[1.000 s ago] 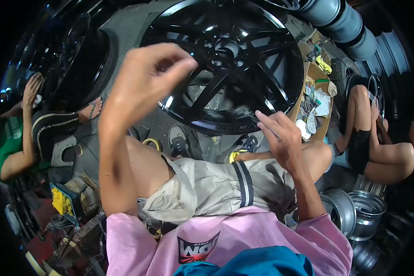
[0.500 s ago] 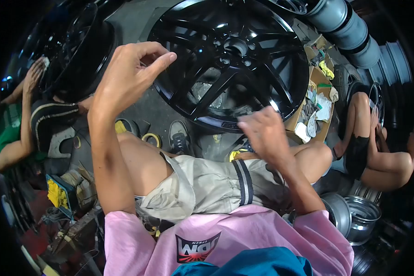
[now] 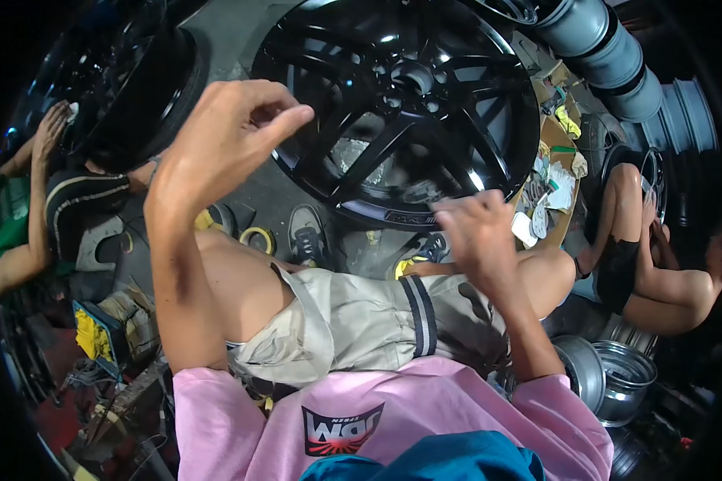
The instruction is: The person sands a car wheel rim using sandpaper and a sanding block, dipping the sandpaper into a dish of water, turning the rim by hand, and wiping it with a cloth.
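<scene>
Our left hand [image 3: 241,120] curls, any pinched item impossible to tell, and our right hand [image 3: 485,232] spreads loosely beside the black wheel [image 3: 389,136], its face toward us, likely for easy reach

You have open air between your left hand [image 3: 285,112] and right hand [image 3: 451,210], above your lap [image 3: 361,317]. Ahead, the big black wheel [image 3: 401,216] blocks the way, save for openings between its spokes [image 3: 373,156]. On the right, a cardboard box [image 3: 552,135] (crammed with odds and ends) crowds its rim, a co-worker's knee [image 3: 624,176] beyond. Lower down, your shoes [image 3: 306,236] and a tape roll [image 3: 244,239] obstruct the floor [image 3: 349,260].
</scene>
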Action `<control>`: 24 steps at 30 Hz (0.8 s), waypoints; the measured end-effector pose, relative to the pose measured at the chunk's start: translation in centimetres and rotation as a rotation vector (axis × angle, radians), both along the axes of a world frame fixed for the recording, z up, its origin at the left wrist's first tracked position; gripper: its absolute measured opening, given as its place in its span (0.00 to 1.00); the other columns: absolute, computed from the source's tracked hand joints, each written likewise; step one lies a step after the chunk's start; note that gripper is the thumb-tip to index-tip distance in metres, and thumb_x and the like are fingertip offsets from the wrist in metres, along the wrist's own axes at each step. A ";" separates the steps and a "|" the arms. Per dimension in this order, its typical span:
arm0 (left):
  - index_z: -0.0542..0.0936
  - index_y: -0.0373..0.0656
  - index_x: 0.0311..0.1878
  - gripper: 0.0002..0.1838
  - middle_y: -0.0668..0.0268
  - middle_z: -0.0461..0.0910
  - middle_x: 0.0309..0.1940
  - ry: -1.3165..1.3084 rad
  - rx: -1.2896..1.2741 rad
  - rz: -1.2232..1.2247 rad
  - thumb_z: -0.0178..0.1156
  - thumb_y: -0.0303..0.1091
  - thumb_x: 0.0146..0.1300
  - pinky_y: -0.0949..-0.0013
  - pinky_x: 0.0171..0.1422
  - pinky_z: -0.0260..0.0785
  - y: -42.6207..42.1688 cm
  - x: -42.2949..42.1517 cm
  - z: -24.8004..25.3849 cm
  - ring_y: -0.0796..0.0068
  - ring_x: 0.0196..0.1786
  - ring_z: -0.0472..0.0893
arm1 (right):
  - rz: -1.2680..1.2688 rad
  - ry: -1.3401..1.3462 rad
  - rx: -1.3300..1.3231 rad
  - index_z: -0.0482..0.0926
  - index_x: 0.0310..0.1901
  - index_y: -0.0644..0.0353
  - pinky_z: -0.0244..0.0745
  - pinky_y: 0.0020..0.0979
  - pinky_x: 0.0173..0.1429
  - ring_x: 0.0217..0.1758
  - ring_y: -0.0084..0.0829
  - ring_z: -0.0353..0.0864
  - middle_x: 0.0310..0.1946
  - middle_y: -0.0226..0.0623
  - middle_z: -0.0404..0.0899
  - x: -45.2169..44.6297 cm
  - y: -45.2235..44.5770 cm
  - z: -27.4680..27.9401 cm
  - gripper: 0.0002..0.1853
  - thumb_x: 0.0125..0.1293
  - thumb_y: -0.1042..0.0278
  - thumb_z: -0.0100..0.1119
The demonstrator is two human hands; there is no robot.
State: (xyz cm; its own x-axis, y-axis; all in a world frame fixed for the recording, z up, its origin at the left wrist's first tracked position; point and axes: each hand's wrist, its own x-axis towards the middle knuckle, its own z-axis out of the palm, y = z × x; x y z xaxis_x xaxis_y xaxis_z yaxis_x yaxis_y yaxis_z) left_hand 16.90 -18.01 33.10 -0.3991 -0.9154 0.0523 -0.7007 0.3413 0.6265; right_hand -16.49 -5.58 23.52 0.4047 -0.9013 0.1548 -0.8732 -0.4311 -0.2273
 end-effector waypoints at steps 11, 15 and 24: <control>0.91 0.32 0.46 0.17 0.47 0.91 0.42 -0.099 0.136 -0.306 0.70 0.41 0.75 0.52 0.50 0.81 2.4 -6.3 -3.3 0.44 0.44 0.90 | -0.021 -0.277 0.026 0.93 0.44 0.58 0.67 0.44 0.56 0.52 0.38 0.77 0.40 0.33 0.88 2.5 -0.4 -1.8 0.10 0.75 0.62 0.68; 0.89 0.30 0.53 0.22 0.44 0.89 0.47 -0.238 0.271 -0.460 0.70 0.45 0.74 0.48 0.59 0.81 5.4 -9.2 -5.5 0.40 0.51 0.88 | -0.070 0.034 -0.054 0.93 0.49 0.55 0.68 0.41 0.56 0.55 0.36 0.78 0.54 0.26 0.90 -4.2 1.6 0.9 0.10 0.72 0.63 0.70; 0.78 0.23 0.67 0.31 0.40 0.85 0.62 -0.264 0.143 -0.478 0.69 0.43 0.74 0.49 0.75 0.75 7.3 -10.2 -10.9 0.41 0.67 0.84 | -0.092 0.004 -0.112 0.91 0.59 0.55 0.70 0.43 0.62 0.57 0.38 0.78 0.58 0.26 0.89 -4.1 3.4 -0.8 0.16 0.73 0.66 0.69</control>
